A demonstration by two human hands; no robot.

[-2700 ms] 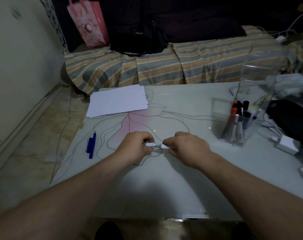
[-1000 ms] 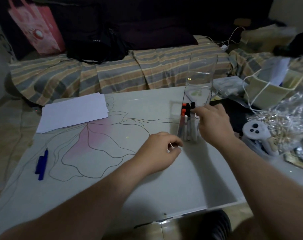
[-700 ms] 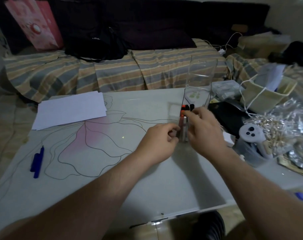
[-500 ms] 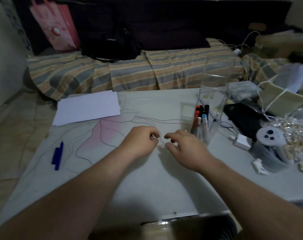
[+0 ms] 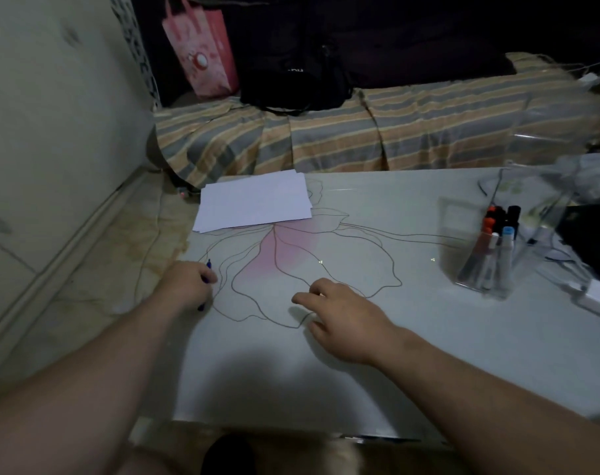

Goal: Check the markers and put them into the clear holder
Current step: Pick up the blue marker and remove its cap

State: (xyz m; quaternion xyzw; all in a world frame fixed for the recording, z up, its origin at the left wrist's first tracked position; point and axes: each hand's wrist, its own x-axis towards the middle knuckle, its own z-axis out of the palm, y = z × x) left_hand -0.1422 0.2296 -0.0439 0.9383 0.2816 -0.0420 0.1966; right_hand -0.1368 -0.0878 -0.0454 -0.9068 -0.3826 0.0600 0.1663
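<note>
table's left edge [image 5: 188, 269]: left hand [image 5: 185, 286] over blue marker [image 5: 208, 265]

Table [image 5: 411, 354]: pale grey-white, with a dark-outlined flower drawn on it, tinted pink at the middle.
Paper [image 5: 254, 202]: plain white, at the far left corner.
Pen [image 5: 207, 269]: blue, near the left edge.
Markers [image 5: 493, 241]: white barrels; orange, black and light blue caps are seen.
Holder [image 5: 469, 255]: clear.
Cover [image 5: 394, 128]: striped orange, grey and cream.
Bag [image 5: 200, 46]: pink, printed with a red-and-white round motif.
</note>
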